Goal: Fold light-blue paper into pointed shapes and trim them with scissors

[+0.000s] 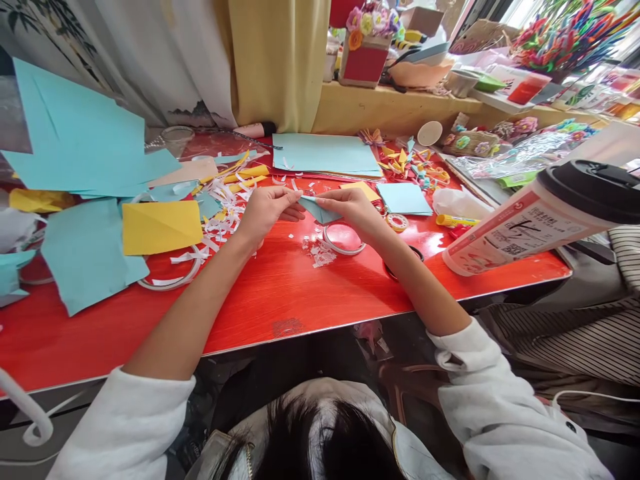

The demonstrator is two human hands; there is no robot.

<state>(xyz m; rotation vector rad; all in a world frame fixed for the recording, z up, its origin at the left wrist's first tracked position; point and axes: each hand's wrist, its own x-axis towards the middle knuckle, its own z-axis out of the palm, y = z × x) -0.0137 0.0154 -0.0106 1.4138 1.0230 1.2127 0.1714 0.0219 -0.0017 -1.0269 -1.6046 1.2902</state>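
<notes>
Between my two hands, above the red table (260, 293), is a small folded piece of light blue paper (320, 211). The fingertips of my left hand (270, 207) pinch its left end. My right hand (353, 208) grips its upper right edge, with the fingers closed and partly hiding it. Just below the paper lie a white tape roll (345, 240) and a little heap of white paper scraps (320, 253). Close beyond my right hand are a yellow paper square (361, 191) and a stack of small blue paper squares (404, 199).
Blue sheets (95, 247), a yellow sheet (163, 227) and white shreds crowd the left. A larger blue paper stack (325, 155) lies at the back. Colourful folded strips (400, 160) are behind on the right. A tall lidded cup (525, 220) leans at the right edge.
</notes>
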